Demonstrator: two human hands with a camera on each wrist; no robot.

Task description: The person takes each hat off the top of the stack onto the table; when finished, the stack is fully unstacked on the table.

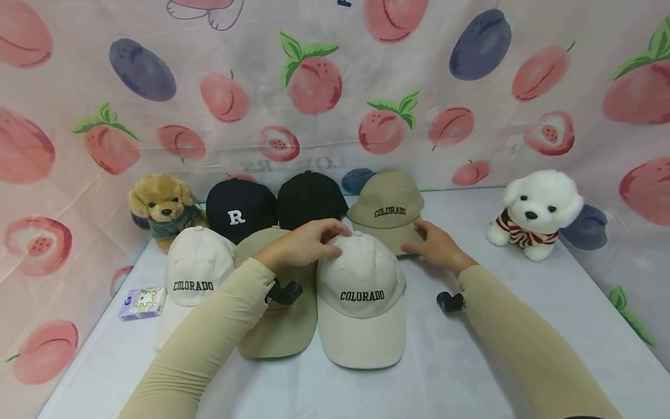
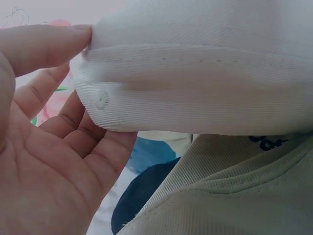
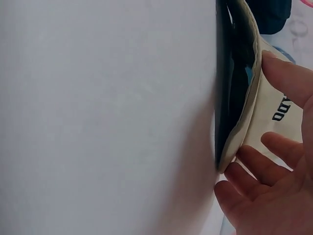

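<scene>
A cream baseball cap lettered COLORADO lies front centre, brim towards me. At the top of its crown, my left hand pinches the fabric. The left wrist view shows the thumb on one side of the cap's cloth and the fingers behind it. Behind and to the right sits a khaki COLORADO baseball cap. My right hand holds the right side of its brim, with thumb and fingers at the edge. Under my left forearm, an olive-tan cap is partly hidden.
Another cream cap lies at left, beside a small purple packet. A navy cap with an R and a black cap stand behind. A brown plush dog and a white plush dog flank them.
</scene>
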